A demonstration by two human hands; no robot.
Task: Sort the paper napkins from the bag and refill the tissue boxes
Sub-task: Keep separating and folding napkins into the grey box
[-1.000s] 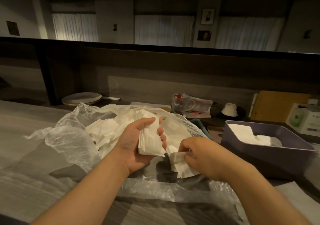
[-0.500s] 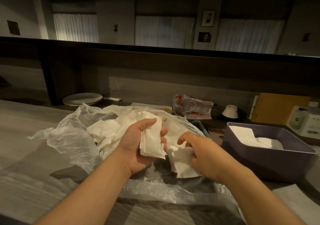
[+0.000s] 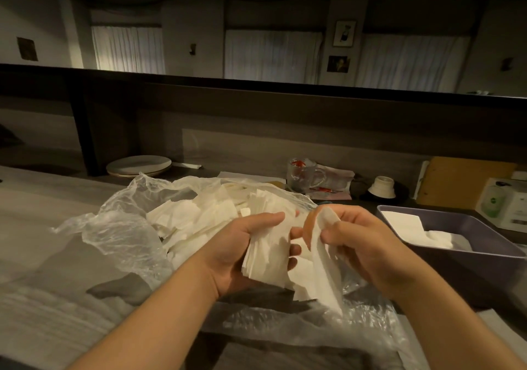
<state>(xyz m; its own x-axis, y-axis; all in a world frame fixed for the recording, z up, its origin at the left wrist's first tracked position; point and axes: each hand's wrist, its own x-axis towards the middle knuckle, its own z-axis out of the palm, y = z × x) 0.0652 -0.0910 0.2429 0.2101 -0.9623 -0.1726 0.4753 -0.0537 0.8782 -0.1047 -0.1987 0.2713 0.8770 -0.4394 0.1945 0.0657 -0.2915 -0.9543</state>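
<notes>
A clear plastic bag [image 3: 119, 227] lies open on the counter with a heap of loose white paper napkins [image 3: 196, 215] in it. My left hand [image 3: 242, 244] grips a squared stack of napkins [image 3: 268, 255] above the bag. Right beside it, my right hand [image 3: 362, 244] pinches a single napkin [image 3: 322, 272] that hangs down, draped over a fingertip and touching the stack. A purple tissue box [image 3: 462, 267] stands open at the right with a few white napkins [image 3: 410, 224] inside.
Stacked plates [image 3: 139, 165] sit at the back left. A glass mug [image 3: 302, 174], a small white cup [image 3: 382, 186], a brown board [image 3: 467, 181] and a white carton [image 3: 504, 207] line the back right. A raised ledge runs behind the counter.
My right hand has lifted a napkin out of the bag and brought it up against the stack in my left hand. The left hand has tilted slightly.
</notes>
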